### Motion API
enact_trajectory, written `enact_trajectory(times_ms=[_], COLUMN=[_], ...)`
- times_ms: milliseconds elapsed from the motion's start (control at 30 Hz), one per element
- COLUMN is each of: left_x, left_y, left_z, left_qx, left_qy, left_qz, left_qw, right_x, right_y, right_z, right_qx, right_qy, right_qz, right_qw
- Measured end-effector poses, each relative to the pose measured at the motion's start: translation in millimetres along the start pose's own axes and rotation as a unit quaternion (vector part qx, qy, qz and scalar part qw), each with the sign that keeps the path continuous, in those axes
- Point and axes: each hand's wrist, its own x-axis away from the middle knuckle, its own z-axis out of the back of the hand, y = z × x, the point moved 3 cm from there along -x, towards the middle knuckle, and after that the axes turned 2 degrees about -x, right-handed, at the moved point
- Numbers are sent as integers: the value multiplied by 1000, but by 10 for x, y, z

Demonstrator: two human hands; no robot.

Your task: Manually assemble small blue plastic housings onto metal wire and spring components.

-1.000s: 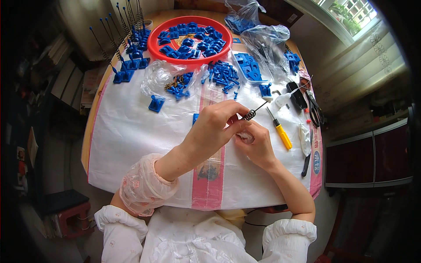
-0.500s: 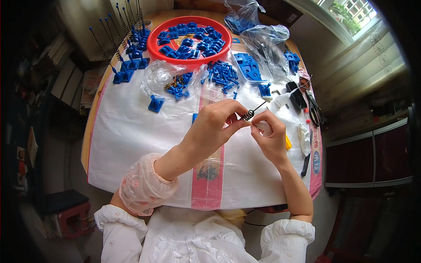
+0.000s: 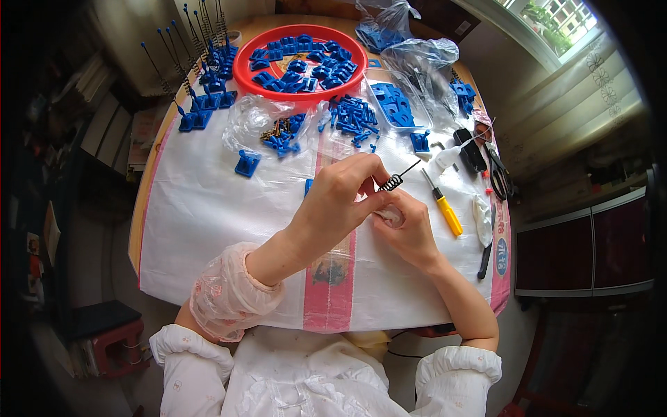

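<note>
In the head view, we are pinching a small coiled spring [image 3: 391, 182] with our left hand [image 3: 340, 201], its fingers closed on it, just below the red tray [image 3: 244, 68]. Our right hand [image 3: 410, 226] is curling closed on a small white piece beside it. The white sheet on the counter [image 3: 208, 215] is lying bare below-left of the tray, reaching the near edge.

Small dark coil spring [image 3: 391, 182] (long straight tail), pinched mid-air.

My right hand [image 3: 410, 233] moves back down under the little spring [image 3: 391, 183], touching my left hand [image 3: 340, 201] again.
</note>
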Motion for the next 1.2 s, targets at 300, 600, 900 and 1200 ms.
enact_trajectory(times_ms=[300,600,900,1200], left_x=[-20,-14,-25,-17], left_y=[7,9,5,0], left_z=[11,-22,-41,-32], left_qx=[-16,-19,-21,-21], left_qy=[7,9,11,11], left_qz=[-6,-2,-3,1], left_qw=[1000,1000,1000,1000], right_x=[-34,-12,49,60], right_y=[-11,-137,201,200], right_z=[196,1204,1448,1387], right_qx=[8,340,324,356], right_qy=[44,127,131,109], right_qz=[3,-91,-196,-120], right_qw=[999,927,916,920])
